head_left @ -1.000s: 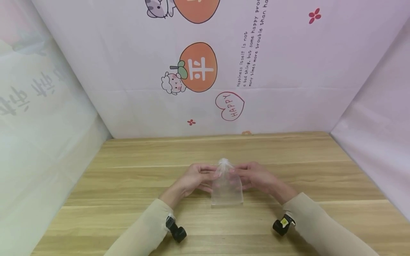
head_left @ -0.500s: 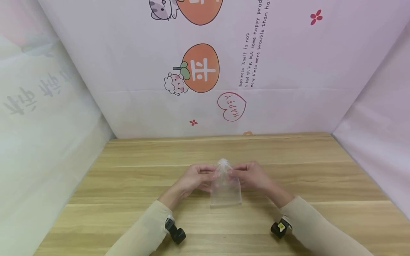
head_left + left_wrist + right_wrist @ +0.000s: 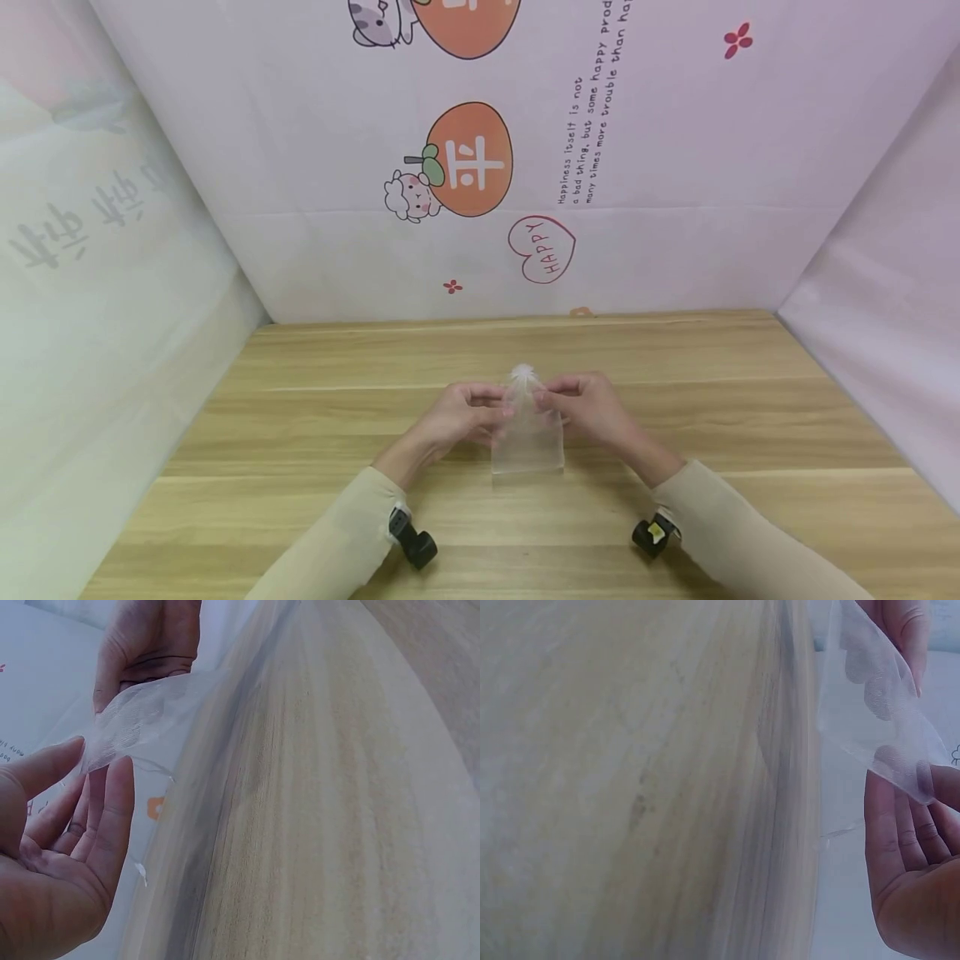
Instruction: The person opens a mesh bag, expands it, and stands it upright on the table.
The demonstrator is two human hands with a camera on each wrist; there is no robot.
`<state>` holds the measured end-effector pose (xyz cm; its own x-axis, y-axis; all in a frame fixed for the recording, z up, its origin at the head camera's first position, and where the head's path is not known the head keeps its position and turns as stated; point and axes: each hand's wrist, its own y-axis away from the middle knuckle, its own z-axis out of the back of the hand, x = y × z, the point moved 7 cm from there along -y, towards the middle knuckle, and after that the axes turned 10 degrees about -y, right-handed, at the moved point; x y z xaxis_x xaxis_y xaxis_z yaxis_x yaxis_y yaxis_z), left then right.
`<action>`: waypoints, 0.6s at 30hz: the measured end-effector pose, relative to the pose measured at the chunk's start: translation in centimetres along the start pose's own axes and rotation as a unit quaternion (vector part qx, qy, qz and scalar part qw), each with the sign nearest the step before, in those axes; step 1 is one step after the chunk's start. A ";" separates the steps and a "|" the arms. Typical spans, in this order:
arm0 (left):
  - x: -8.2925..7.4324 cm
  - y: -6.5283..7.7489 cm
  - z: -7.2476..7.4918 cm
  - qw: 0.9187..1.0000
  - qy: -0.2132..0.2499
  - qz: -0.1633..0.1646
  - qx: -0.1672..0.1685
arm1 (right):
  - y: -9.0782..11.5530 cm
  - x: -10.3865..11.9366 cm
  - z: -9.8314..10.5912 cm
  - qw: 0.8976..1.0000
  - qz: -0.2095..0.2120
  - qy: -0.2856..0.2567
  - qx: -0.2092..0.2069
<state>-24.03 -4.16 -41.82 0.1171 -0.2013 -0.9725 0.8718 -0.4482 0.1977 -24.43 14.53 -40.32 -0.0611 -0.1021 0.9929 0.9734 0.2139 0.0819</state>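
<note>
A small sheer white organza drawstring bag (image 3: 528, 446) hangs between both hands in the head view, its gathered neck uppermost. My left hand (image 3: 457, 417) pinches its left side between thumb and fingers, below the neck. On the other side my right hand (image 3: 592, 408) pinches it the same way, thumb in front. In the left wrist view the translucent mesh bag (image 3: 142, 712) spans from one hand to the other, with thin white cords dangling. Fingers show through the bag (image 3: 885, 697) in the right wrist view.
A wood-grain table (image 3: 360, 358) lies beneath the hands. White printed cloth (image 3: 337, 250) stands behind it, with cloth walls at left and right. Each wrist carries a small black camera (image 3: 414, 543).
The bag has risen slightly, its bottom edge tipping up a little. My right hand has shifted slightly up and left; the left hand has barely moved.
</note>
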 end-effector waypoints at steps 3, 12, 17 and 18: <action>0.1 -0.1 0.0 1.000 0.001 0.000 -0.002 | 0.1 0.1 -0.1 1.000 0.004 0.005 0.003; 0.4 -0.4 0.1 1.000 0.002 0.000 -0.027 | 0.3 0.3 -0.4 1.000 0.010 -0.004 0.009; 0.3 -0.4 0.1 0.999 0.000 0.001 -0.033 | 0.0 0.3 -0.4 1.000 0.011 -0.002 0.001; 0.3 -0.4 0.1 0.999 0.000 0.002 -0.034 | -0.1 0.3 -0.4 1.000 0.014 -0.001 0.000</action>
<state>-24.38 -4.17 -42.16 0.1208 -0.2036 -0.9716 0.9019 -0.3863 0.1931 -24.42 14.10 -40.06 -0.0344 -0.0946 0.9949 0.9747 0.2167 0.0543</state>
